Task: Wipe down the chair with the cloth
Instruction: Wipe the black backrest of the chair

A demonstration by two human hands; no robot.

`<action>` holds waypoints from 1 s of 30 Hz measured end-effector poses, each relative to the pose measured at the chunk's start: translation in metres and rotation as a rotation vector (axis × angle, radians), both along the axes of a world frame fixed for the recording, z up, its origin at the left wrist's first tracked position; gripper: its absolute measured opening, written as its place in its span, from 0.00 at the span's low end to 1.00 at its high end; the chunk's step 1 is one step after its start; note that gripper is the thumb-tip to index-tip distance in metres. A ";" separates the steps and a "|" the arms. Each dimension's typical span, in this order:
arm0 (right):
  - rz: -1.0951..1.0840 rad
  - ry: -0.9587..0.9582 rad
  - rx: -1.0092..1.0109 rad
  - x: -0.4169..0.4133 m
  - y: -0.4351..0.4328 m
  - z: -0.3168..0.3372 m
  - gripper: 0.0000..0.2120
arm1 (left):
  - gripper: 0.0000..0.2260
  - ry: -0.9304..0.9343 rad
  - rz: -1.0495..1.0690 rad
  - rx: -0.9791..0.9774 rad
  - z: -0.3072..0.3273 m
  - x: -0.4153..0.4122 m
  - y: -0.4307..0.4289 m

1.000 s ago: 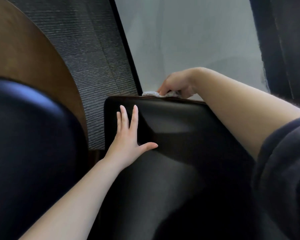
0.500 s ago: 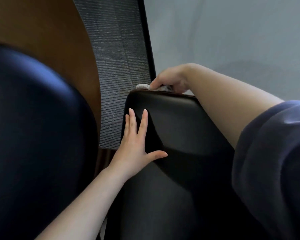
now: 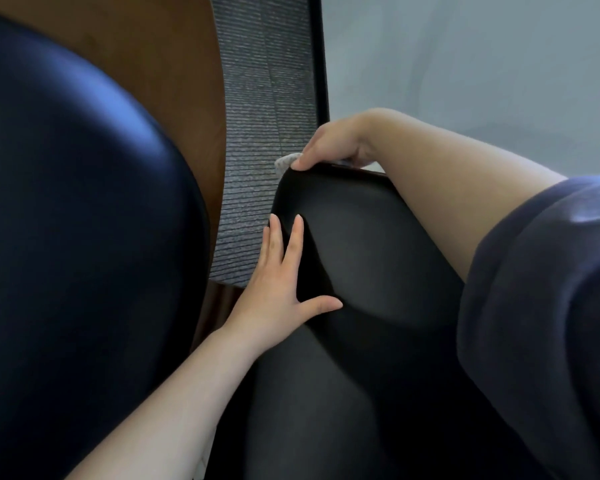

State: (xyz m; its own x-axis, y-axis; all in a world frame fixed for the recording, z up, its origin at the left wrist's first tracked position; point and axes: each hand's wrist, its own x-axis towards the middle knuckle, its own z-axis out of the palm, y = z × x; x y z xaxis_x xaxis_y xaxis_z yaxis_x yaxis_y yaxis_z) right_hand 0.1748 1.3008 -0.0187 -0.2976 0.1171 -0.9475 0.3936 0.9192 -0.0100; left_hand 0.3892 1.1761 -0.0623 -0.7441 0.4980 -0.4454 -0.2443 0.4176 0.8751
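A black leather chair (image 3: 368, 258) fills the centre and lower right of the head view. My right hand (image 3: 329, 145) reaches over its far edge at the left corner, fingers curled around a light grey cloth (image 3: 287, 161). Only a small tip of the cloth shows beside my thumb; the rest is hidden behind the chair edge. My left hand (image 3: 278, 282) lies flat on the chair's left side, fingers spread and thumb out, holding nothing.
A second dark, glossy chair (image 3: 77, 237) bulks at the left. Behind it is a brown wooden tabletop (image 3: 174, 64). Grey ribbed carpet (image 3: 257, 133) shows between the chairs, and a pale wall (image 3: 465, 64) rises at the upper right.
My right hand has slid the cloth leftward along the chair's far edge to its left corner. My left hand stays flat on the chair. The view has shifted right and closer.
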 end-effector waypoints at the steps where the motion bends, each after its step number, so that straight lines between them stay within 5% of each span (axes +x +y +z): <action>1: 0.045 0.005 0.015 0.000 -0.004 -0.002 0.28 | 0.54 -0.013 0.000 0.009 -0.002 0.001 -0.002; 6: 0.143 0.105 0.006 0.006 -0.013 -0.010 0.29 | 0.50 -0.066 0.064 0.054 -0.014 0.008 -0.012; 10: 0.113 0.368 -0.109 0.013 -0.007 -0.005 0.10 | 0.33 -0.038 0.240 0.018 -0.022 0.004 -0.026; 13: -0.029 0.511 -0.193 0.014 -0.007 0.011 0.05 | 0.23 -0.028 0.392 -0.005 -0.020 -0.014 -0.033; 19: -0.355 0.525 -0.437 0.021 -0.019 0.050 0.05 | 0.26 -0.540 0.806 0.442 0.022 -0.084 -0.034; 22: -0.312 0.519 -0.441 0.029 -0.023 0.061 0.04 | 0.11 -0.636 0.840 0.563 0.036 -0.112 -0.037; 25: -0.288 0.556 -0.394 0.034 -0.022 0.063 0.02 | 0.09 -0.581 0.845 0.473 0.032 -0.125 -0.037; 27: -0.083 0.548 -0.217 0.034 -0.015 0.064 0.13 | 0.10 -0.504 0.812 0.304 0.024 -0.128 -0.038; 30: 0.353 0.278 0.123 0.040 0.002 0.060 0.31 | 0.08 -0.283 0.682 -0.085 0.000 -0.126 -0.040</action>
